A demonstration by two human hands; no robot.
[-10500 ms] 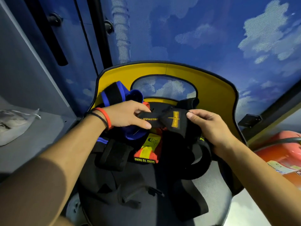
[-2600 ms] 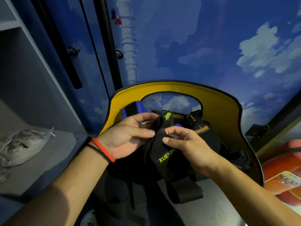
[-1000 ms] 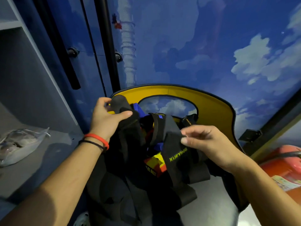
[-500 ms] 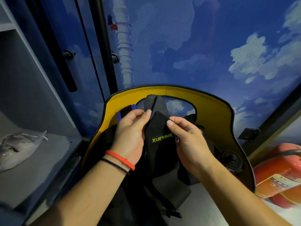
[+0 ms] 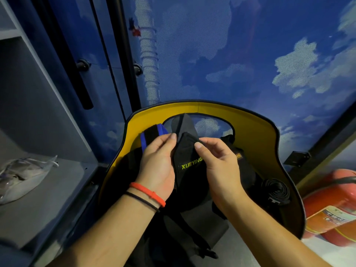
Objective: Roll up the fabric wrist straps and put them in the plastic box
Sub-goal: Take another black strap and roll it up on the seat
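Note:
A black fabric wrist strap point(image 5: 189, 166) with yellow "XUEYING" lettering stands upright between my hands, its top end folded over. My left hand point(image 5: 158, 162) grips its left edge with thumb and fingertips near the top. My right hand point(image 5: 219, 162) pinches the folded top from the right. Both hold it above the yellow plastic box point(image 5: 256, 130), which holds a heap of black straps. A black strap with blue edges point(image 5: 152, 134) leans on the box's left rim. A rolled black strap point(image 5: 275, 190) lies at the box's right side.
A grey shelf point(image 5: 57, 189) on the left carries a clear plastic bag point(image 5: 23, 176). A red fire extinguisher point(image 5: 335, 209) lies to the right of the box. A blue sky-patterned wall and dark door frame point(image 5: 123, 64) stand behind.
Both hands came together on the XUEYING strap and raised it upright; its top end is now folded down a little further than half a second ago.

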